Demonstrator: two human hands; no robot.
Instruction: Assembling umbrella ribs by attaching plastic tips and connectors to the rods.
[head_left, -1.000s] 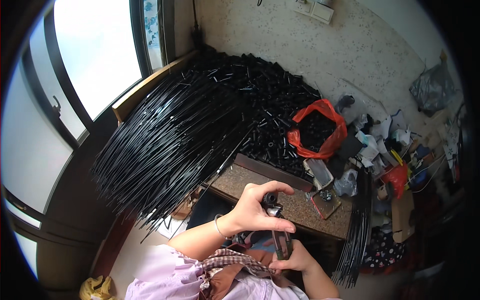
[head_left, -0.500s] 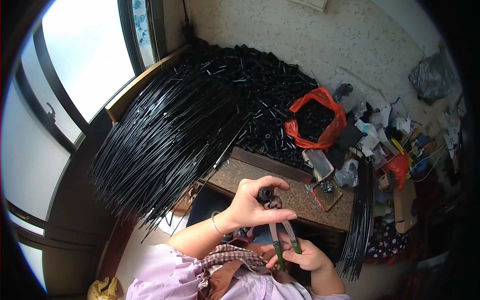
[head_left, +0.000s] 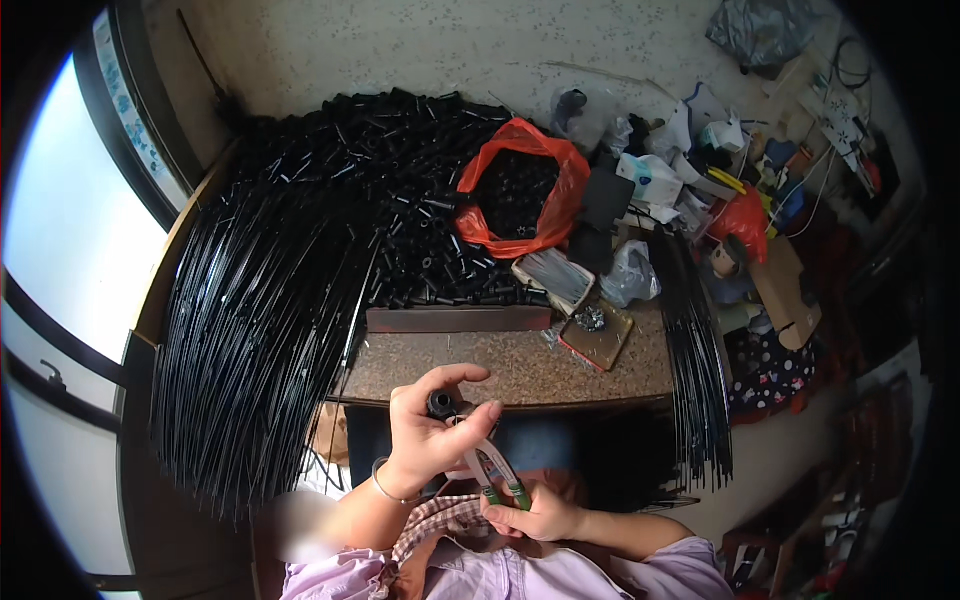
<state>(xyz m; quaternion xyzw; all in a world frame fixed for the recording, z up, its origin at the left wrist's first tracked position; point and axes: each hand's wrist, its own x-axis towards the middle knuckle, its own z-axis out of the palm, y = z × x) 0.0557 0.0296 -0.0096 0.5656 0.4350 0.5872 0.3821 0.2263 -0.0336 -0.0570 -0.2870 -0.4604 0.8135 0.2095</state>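
Note:
My left hand point(head_left: 418, 440) is closed around a short black tube point(head_left: 440, 403), its hollow round end showing between my fingers. Below it, my right hand point(head_left: 537, 514) grips a pair of pliers point(head_left: 492, 462) by the green-sleeved handles. The pliers' jaws reach up to the tube by my left thumb; what they touch there is hidden behind the thumb. Both hands are held above my lap, just off the near edge of the speckled tabletop point(head_left: 440, 365).
A heap of black tubes point(head_left: 400, 150) lies behind a low dark board point(head_left: 458, 319). Long black rods point(head_left: 255, 350) hang over the left edge, more rods point(head_left: 697, 370) at the right. Beside the heap are a red plastic bag point(head_left: 570, 190), a shallow tray point(head_left: 600, 340) and a clear bag point(head_left: 630, 275).
My view has turned to the right, so the table, heap and hands sit further left in the picture. Both hands keep hold of the tube and pliers.

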